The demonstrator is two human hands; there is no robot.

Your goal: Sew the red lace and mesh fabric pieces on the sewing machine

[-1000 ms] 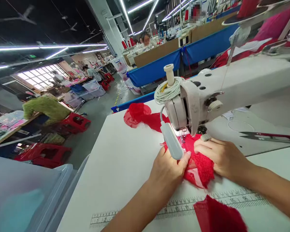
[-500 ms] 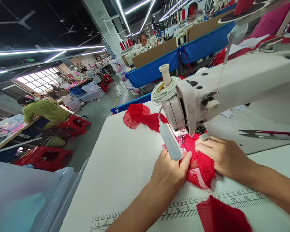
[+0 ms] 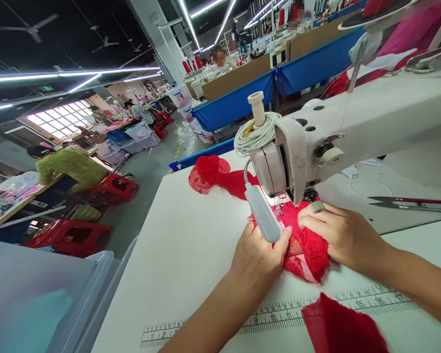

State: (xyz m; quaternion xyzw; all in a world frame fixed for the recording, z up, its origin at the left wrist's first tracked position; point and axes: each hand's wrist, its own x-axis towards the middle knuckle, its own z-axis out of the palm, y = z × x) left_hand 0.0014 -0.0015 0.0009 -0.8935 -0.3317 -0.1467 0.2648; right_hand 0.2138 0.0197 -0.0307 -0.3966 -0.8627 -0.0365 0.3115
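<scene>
A white sewing machine [image 3: 353,127] stands over a white table [image 3: 191,255]. A piece of red lace fabric [image 3: 310,245] lies under its needle area. My left hand [image 3: 259,257] rests on the left side of the lace, fingers pressed down on it, partly behind the machine's grey lamp [image 3: 262,213]. My right hand [image 3: 338,235] lies on the right side of the lace with fingers curled down onto it, a band on one fingertip. More red fabric [image 3: 220,176] trails behind the machine, and another red piece [image 3: 341,326] lies at the near edge.
Thread snips [image 3: 407,202] lie on the table at the right. A printed ruler [image 3: 279,316] runs along the table's front. A clear plastic bin [image 3: 40,299] sits at the left. Red stools [image 3: 73,235], blue-draped benches [image 3: 238,103] and other workers are in the hall beyond.
Both hands stay on the lace, which has hardly shifted under the needle. The view moved slightly.
</scene>
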